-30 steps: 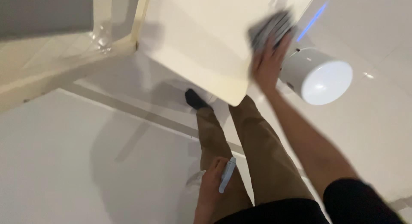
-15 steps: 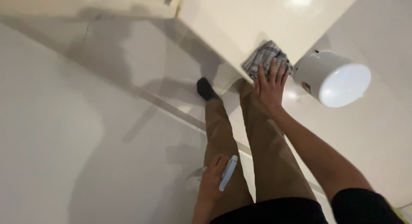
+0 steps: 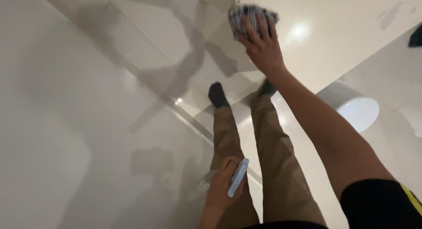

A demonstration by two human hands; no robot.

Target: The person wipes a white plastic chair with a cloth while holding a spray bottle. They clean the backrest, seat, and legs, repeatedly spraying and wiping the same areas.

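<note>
Glossy white worktop (image 3: 351, 22): right hand (image 3: 262, 49) pressing checked cloth (image 3: 246, 16) at 12 o'clock, mid-wipe; left hand (image 3: 222, 189) grip closed on spray bottle (image 3: 238, 178); likely needs another pass.

Checked cloth (image 3: 251, 16): woven fabric, soft, crumpled, matt. Worktop (image 3: 351, 22): cream, smooth, glossy, reflecting a light. Floor (image 3: 88, 123): pale tiles, polished, mirror-like. Spray bottle (image 3: 238, 178): light blue plastic, smooth. Trousers (image 3: 272, 167): tan cloth, matt.
</note>
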